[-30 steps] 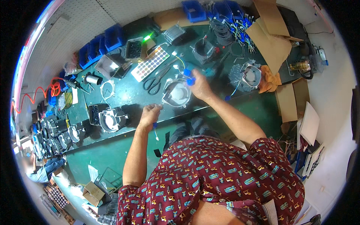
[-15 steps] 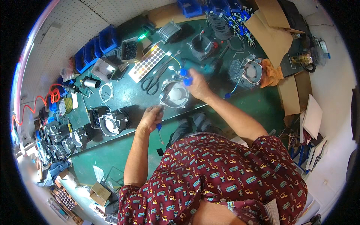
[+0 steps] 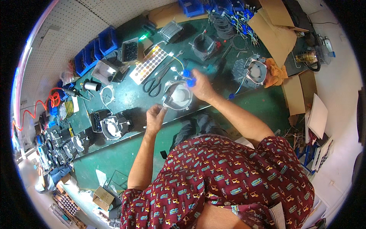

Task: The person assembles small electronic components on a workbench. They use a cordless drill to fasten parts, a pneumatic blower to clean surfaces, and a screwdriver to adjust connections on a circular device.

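A round metal housing [image 3: 178, 96] with a pale disc inside lies near the table's front edge, between my hands. My left hand [image 3: 155, 117] is closed in a pinch at its lower left rim; what the fingertips hold is hidden. My right hand [image 3: 203, 88] is closed at the upper right of the housing, its fingers on a blue-capped wire connector [image 3: 191, 82]. Another blue cap [image 3: 186, 73] sits just above, with a yellow wire and white plugs. Black-handled scissors [image 3: 153, 87] lie left of the housing.
A sheet of round stickers [image 3: 148, 65] lies behind the scissors. Finned housings [image 3: 113, 126] stand at left; another [image 3: 254, 72] sits at right beside an orange cloth [image 3: 276, 72]. Blue bins [image 3: 108, 41] line the back. An open cardboard box [image 3: 274, 36] stands far right.
My left hand has turned and shifted slightly up and right toward the housing rim. The blue cap hanging below it no longer shows. My right hand stays nearly in place.
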Action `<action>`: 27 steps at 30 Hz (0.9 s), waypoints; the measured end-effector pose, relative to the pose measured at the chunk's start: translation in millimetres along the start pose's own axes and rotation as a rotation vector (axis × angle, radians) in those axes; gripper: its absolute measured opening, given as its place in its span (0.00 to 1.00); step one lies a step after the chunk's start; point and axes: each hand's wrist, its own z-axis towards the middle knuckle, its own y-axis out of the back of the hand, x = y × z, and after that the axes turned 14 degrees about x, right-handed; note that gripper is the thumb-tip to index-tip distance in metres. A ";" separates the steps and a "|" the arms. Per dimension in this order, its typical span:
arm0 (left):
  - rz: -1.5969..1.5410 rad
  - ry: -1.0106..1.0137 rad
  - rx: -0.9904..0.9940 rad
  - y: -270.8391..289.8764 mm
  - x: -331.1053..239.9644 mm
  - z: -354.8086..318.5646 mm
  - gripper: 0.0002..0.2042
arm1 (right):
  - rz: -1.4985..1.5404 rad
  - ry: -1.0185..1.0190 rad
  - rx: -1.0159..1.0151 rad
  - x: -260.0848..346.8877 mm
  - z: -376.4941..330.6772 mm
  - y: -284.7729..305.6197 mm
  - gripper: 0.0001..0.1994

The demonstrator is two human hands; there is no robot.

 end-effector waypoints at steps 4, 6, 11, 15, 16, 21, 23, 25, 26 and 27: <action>-0.087 -0.050 -0.030 -8.8 4.8 2.5 0.10 | 0.042 0.008 0.004 -1.4 1.1 2.3 0.17; -0.369 0.155 0.096 -3.0 -3.7 -0.1 0.11 | 0.003 0.005 -0.014 1.1 0.7 3.4 0.17; -0.964 0.421 0.166 -1.1 -11.7 -0.6 0.09 | -0.010 0.037 -0.031 5.4 -0.1 5.5 0.17; -0.527 0.307 0.082 -7.8 -10.9 5.8 0.08 | -0.034 0.059 -0.043 -1.2 3.2 8.3 0.18; -0.251 0.136 0.099 -2.5 1.3 5.5 0.09 | -0.031 0.056 -0.033 3.1 2.7 8.5 0.18; 0.924 -0.104 -0.121 -16.6 -7.5 2.4 0.09 | -0.046 0.054 -0.017 4.2 2.1 9.7 0.18; 0.926 -0.021 -0.104 -20.0 -17.8 0.9 0.11 | -0.038 0.052 -0.016 3.9 3.4 11.3 0.19; 0.732 0.029 -0.076 -19.3 -24.4 -3.7 0.15 | -0.033 0.052 -0.017 4.8 3.1 11.0 0.18; 0.705 0.034 -0.050 -16.3 -22.3 -6.5 0.19 | -0.031 0.053 -0.015 4.6 2.9 11.2 0.18; 0.681 0.042 -0.026 -10.5 -20.3 -10.6 0.22 | -0.024 0.053 -0.012 4.3 2.9 12.2 0.18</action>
